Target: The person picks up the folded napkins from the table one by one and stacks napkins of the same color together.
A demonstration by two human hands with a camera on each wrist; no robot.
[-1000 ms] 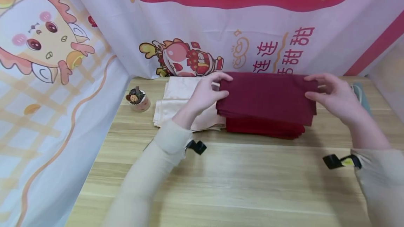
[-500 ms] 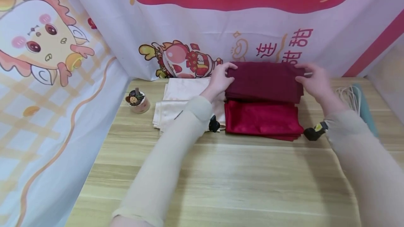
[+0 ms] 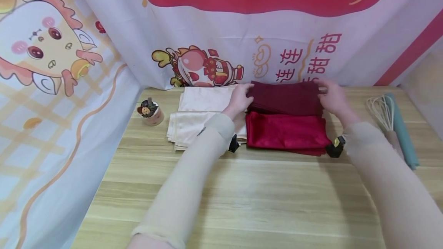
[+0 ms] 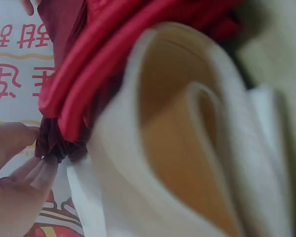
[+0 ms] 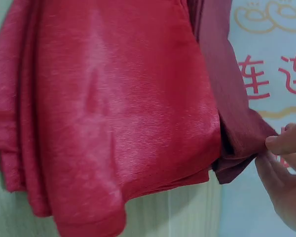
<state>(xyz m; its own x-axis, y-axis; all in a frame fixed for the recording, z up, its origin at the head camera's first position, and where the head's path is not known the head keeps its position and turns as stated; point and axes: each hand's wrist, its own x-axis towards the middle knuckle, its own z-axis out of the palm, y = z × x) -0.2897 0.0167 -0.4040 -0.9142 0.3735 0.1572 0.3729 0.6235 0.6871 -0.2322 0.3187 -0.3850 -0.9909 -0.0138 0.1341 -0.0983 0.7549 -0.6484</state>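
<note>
A folded dark maroon cloth (image 3: 285,98) lies at the back of the table against the printed curtain, behind a folded bright red satin cloth (image 3: 287,131). My left hand (image 3: 239,99) pinches its left end; in the left wrist view, thumb and fingers close on the bunched maroon layers (image 4: 54,140). At the other end my right hand (image 3: 331,96) pinches a corner, which the right wrist view shows between thumb and fingertips (image 5: 272,141). Two folded cream cloths (image 3: 204,97) sit to the left, one behind the other, partly hidden by my left forearm.
A small decorated cup (image 3: 152,113) stands at the far left of the wooden table (image 3: 270,199). On the right lie a whisk (image 3: 384,116) and a rolled teal item (image 3: 403,133), close to my right forearm. The printed curtain (image 3: 194,26) hangs right behind the cloths.
Both hands have carried the maroon cloth back and lowered it behind the red satin cloth, which now shows fully. My right hand has come left, uncovering the whisk.
</note>
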